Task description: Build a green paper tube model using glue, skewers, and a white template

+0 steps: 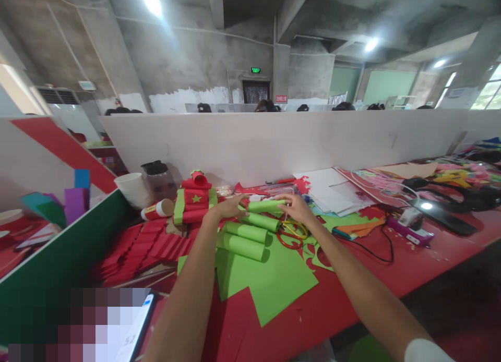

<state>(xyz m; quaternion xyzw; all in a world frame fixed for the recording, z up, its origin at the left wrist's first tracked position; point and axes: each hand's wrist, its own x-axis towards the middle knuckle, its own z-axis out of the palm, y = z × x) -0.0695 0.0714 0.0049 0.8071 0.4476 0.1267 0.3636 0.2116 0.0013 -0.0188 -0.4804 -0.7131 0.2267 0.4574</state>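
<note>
I count four light-green rolled paper tubes (240, 245) at the flat light-green paper sheet (270, 286) on the red table (336, 304): three lie side by side at the sheet's far left, while the fourth is just beyond them, its two ends pinched in the fingers of the left hand (227, 208) and the right hand (299, 209). By the sheet's far right are two looped handles (290, 241), one red, one yellow; beyond its left stands one red-and-green paper piece (194, 199) bearing a single yellowish star.
</note>
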